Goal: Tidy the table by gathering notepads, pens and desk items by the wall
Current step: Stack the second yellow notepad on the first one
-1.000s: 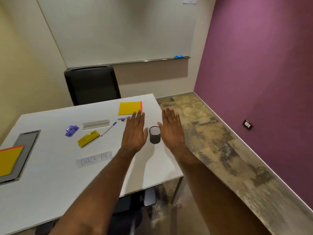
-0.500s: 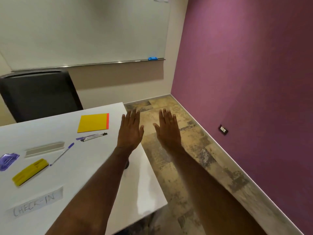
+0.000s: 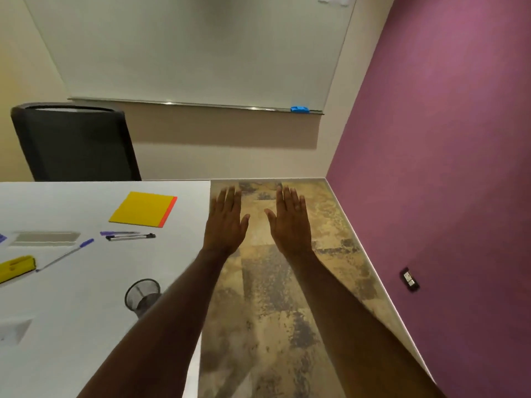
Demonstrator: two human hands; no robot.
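My left hand [image 3: 226, 222] and my right hand [image 3: 290, 222] are stretched out flat, palms down, empty, beyond the right edge of the white table [image 3: 86, 326] and over the floor. On the table lie a yellow notepad [image 3: 142, 208] with an orange spine, two pens [image 3: 129, 235] side by side, a purple-capped pen [image 3: 66, 254], a grey nameplate [image 3: 46, 237] and a yellow stapler [image 3: 15, 268] at the left edge. A black mesh pen cup [image 3: 142, 294] stands beside my left forearm.
A black chair [image 3: 74, 142] stands behind the table under a whiteboard [image 3: 195, 47] with a blue eraser [image 3: 299, 109] on its ledge. A purple wall [image 3: 448, 168] with a socket [image 3: 409, 279] runs along the right. A paper sign [image 3: 13, 330] lies at the left.
The view has swung and tilted, so both flat hands now sit further up, past the table's right edge. The mesh cup, hidden half a second ago, shows beside my left forearm.
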